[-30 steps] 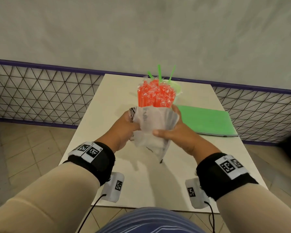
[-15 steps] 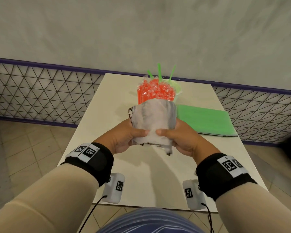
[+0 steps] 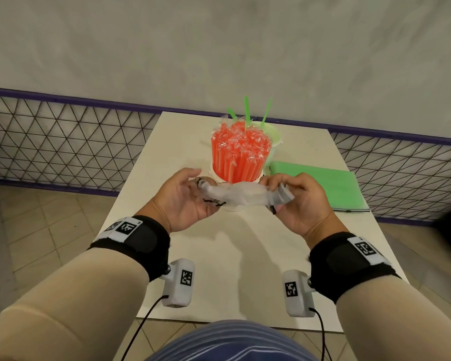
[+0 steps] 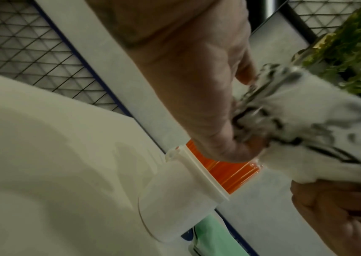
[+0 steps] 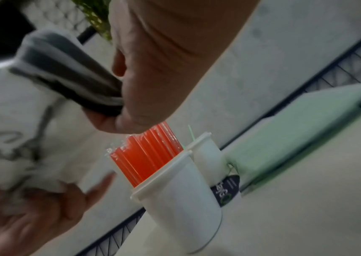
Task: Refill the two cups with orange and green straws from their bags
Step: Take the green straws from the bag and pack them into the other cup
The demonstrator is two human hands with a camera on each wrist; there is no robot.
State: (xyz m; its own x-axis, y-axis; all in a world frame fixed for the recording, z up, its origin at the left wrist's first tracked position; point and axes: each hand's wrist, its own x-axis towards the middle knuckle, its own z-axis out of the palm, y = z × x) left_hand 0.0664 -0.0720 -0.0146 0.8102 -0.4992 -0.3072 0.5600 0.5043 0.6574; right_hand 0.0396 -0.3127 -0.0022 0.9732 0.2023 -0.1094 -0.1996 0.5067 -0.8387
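An emptied, crumpled white plastic bag point(image 3: 241, 195) with black print stretched sideways above the middle of the table point(image 3: 219, 256), gripped at its ends by the left hand point(image 3: 185, 198) and right hand point(image 3: 296, 201). Just behind it, a white cup point(image 5: 181, 199) stood upright, packed full of wrapped orange straws point(image 3: 238, 156). A second cup point(image 3: 271, 138), touching it toward the far edge, held 3 green straws point(image 3: 246, 110). A flat bag of green straws point(image 3: 328, 187) lay along the table's right edge.

No readable text; dark label point(image 5: 227, 190) on green straw bag point(image 5: 302, 131) blurred; wrist tags point(image 3: 127, 226) bear coded squares only.
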